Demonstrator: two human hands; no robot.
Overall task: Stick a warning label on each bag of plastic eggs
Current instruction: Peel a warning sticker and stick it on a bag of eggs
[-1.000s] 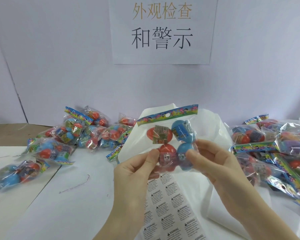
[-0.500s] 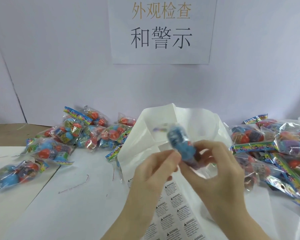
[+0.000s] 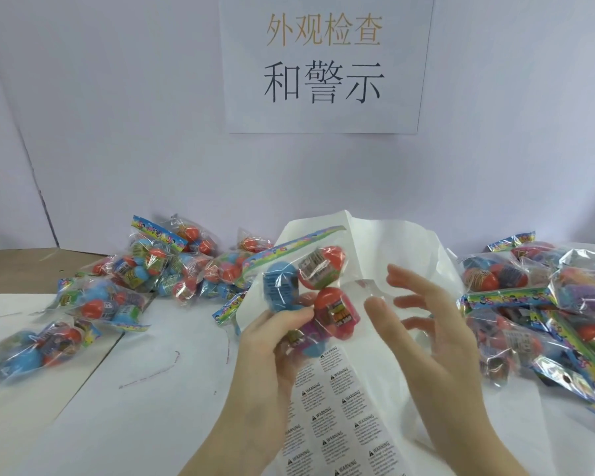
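My left hand (image 3: 272, 341) grips a clear bag of red and blue plastic eggs (image 3: 310, 286) from below, holding it up over the table with its coloured header strip pointing up and left. My right hand (image 3: 423, 324) hovers just right of the bag, fingers spread and relaxed, holding nothing. Under both hands lies a sheet of white warning labels (image 3: 334, 417) in rows, partly hidden by my left forearm.
A pile of egg bags (image 3: 158, 269) lies at the back left and another pile of egg bags (image 3: 543, 304) fills the right side. Crumpled white backing paper (image 3: 392, 242) stands behind the held bag. A printed sign (image 3: 323, 63) hangs on the wall.
The bag was held flat by both hands, then turned over. Now the left hand alone holds it, flipped, and the right hand has let go and opened.
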